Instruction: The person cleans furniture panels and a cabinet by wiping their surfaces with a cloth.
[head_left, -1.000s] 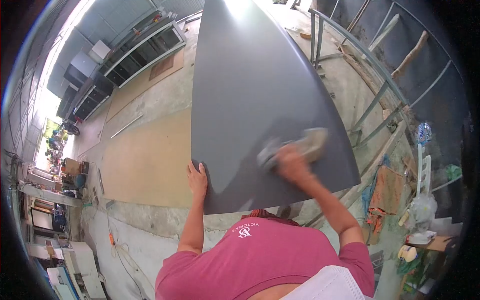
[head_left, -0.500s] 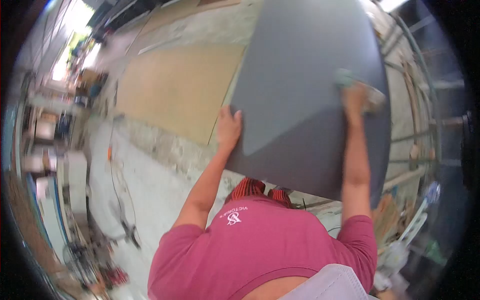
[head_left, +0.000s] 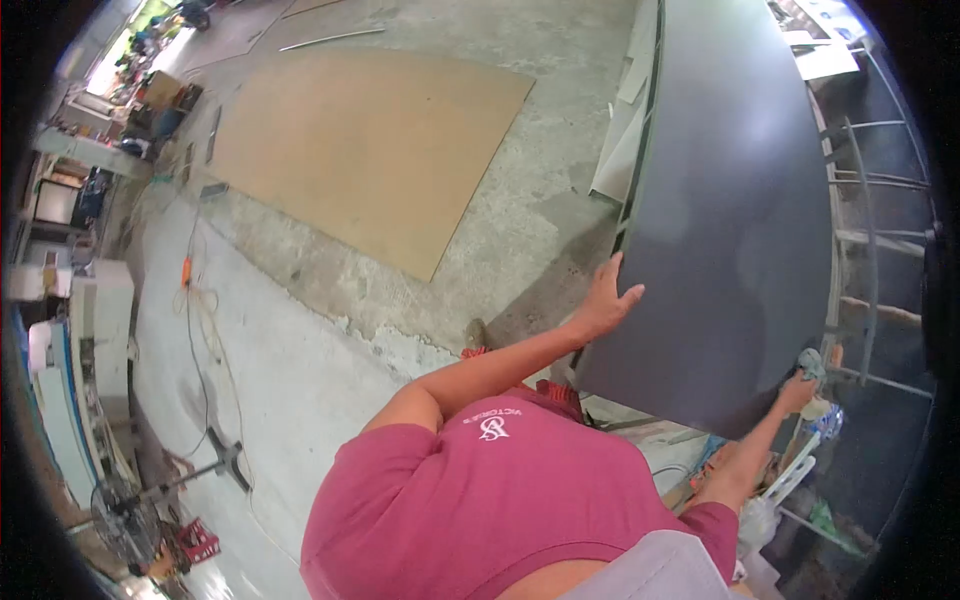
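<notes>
A long dark grey panel (head_left: 720, 220) lies in front of me, its far end running toward the top of the view. At its left edge rests my left hand (head_left: 604, 302), thumb and fingers apart, touching the side near the close corner. My right hand (head_left: 797, 391) is at the panel's right edge, low in the view, with its fingers closed on a grey-green cloth (head_left: 810, 366). Part of the cloth is hidden by the fingers.
A large tan board (head_left: 370, 150) lies on the concrete floor to the left. White strips (head_left: 625, 140) stand beside the panel's left side. A metal rack (head_left: 870, 240) lines the right. A fan (head_left: 125, 515), a red crate (head_left: 197, 541) and an orange-plugged cord (head_left: 186, 270) are at lower left.
My right hand has moved the cloth from the panel's surface down to its right edge. My left hand remains at the left edge, its fingers now more spread. The view has turned left.
</notes>
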